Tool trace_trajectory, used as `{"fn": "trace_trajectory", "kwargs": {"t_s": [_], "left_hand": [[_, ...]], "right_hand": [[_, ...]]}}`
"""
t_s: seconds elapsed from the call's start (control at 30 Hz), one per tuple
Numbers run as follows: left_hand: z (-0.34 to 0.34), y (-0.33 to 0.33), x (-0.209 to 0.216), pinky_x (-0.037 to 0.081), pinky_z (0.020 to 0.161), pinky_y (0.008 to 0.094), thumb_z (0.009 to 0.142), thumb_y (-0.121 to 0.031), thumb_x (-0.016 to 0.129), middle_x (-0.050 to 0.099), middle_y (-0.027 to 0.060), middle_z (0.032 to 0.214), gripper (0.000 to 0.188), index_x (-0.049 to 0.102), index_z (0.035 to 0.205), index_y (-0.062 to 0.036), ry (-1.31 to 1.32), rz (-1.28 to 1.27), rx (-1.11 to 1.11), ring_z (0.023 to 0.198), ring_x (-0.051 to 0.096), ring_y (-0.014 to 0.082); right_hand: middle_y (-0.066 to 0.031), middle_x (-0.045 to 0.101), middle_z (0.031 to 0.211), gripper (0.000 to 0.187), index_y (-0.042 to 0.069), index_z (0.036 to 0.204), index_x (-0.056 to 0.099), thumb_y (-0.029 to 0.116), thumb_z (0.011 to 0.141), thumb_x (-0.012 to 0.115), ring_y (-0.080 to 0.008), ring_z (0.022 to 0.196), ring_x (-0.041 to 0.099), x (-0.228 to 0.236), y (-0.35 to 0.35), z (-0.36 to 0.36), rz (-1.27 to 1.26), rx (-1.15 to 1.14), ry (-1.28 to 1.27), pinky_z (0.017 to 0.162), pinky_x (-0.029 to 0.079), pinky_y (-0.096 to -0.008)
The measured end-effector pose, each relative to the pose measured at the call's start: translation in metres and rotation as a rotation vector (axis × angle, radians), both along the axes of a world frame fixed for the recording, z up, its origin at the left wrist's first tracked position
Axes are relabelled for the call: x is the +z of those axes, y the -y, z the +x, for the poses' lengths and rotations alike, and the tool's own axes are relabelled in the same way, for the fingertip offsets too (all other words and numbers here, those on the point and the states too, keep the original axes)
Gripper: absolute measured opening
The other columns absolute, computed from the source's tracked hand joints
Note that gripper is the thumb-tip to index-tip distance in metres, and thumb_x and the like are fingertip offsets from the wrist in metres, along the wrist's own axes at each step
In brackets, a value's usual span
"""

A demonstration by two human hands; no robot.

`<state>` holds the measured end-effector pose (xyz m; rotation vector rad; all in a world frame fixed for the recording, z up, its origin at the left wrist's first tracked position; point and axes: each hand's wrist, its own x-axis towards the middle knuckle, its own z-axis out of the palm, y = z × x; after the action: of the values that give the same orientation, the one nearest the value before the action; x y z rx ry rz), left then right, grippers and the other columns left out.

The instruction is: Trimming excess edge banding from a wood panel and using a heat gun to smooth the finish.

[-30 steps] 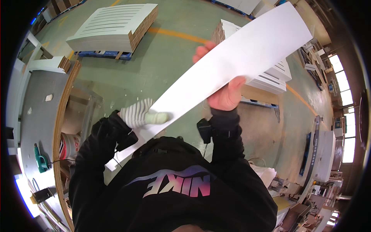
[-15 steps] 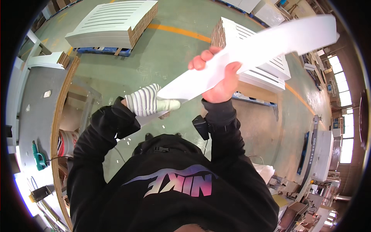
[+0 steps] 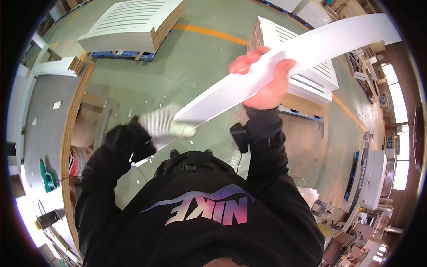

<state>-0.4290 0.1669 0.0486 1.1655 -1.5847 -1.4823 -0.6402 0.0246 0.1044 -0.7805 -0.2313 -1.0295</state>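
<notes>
A long white board (image 3: 218, 99) is held up at a slant in front of me, its near end low at the left and its far end high at the right. My bare right hand (image 3: 267, 82) grips it around the middle, fingers over the far edge and thumb on the near side. Lower down, my left hand (image 3: 164, 122), in a striped white and grey glove, is closed around the board near its lower end. The left glove is smeared by motion, and its fingers behind the board are hidden.
On the left stands a grey-topped workbench (image 3: 49, 115) with a wooden edge, bearing a green heat gun (image 3: 47, 175). White slotted panels (image 3: 138, 20) are stacked on a blue pallet at the far left. Another panel stack (image 3: 311, 82) stands behind the board. Small white scraps lie on the floor.
The board has turned about its length, so its narrow edge now shows. My right hand has moved right, and my left hand has shifted slightly left and down along the board.
</notes>
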Motion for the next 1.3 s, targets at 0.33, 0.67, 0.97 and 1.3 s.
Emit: {"fn": "trace_trajectory", "kwargs": {"t_s": [0.33,0.67,0.97,1.3], "left_hand": [[-0.005,0.003,0.054,0.05,0.059,0.0311,0.08,-0.03,0.08,0.065,0.0069,0.067,0.034,0.07,0.088,0.0018,0.132,0.184,0.09,0.062,0.061,0.0133],[-0.011,-0.008,0.029,0.053,0.064,0.0347,0.077,-0.038,0.083,0.066,0.0101,0.082,0.054,0.063,0.107,0.002,-0.247,0.325,-0.065,0.069,0.065,0.0192],[-0.032,-0.011,0.057,0.055,0.068,0.0299,0.079,-0.037,0.082,0.068,0.008,0.078,0.047,0.067,0.099,0.0023,-0.255,0.344,-0.11,0.073,0.066,0.0151],[-0.046,-0.021,0.05,0.055,0.072,0.0323,0.077,-0.043,0.083,0.069,0.012,0.084,0.057,0.064,0.104,0.0037,-0.187,0.294,-0.025,0.077,0.068,0.0196]], "right_hand": [[-0.0134,0.063,0.099,0.073,0.001,0.116,0.057,0.066,0.083,0.063,-0.0294,0.089,0.061,-0.032,-0.025,0.02,-0.122,-0.085,-0.097,0.08,0.049,-0.0425],[-0.0177,0.06,0.124,0.109,0.009,0.144,0.04,0.093,0.073,0.039,-0.0354,0.097,0.061,0.076,-0.014,-0.039,-0.043,-0.136,0.026,0.087,0.048,-0.0479],[-0.0156,0.057,0.126,0.078,0.021,0.151,0.033,0.073,0.094,0.032,-0.0274,0.1,0.055,0.065,-0.016,-0.036,-0.234,-0.011,0.286,0.087,0.044,-0.0469],[-0.0148,0.055,0.127,0.08,0.017,0.149,0.035,0.074,0.093,0.035,-0.0251,0.094,0.053,0.076,-0.021,-0.038,-0.213,0.015,0.329,0.078,0.043,-0.0418]]}}
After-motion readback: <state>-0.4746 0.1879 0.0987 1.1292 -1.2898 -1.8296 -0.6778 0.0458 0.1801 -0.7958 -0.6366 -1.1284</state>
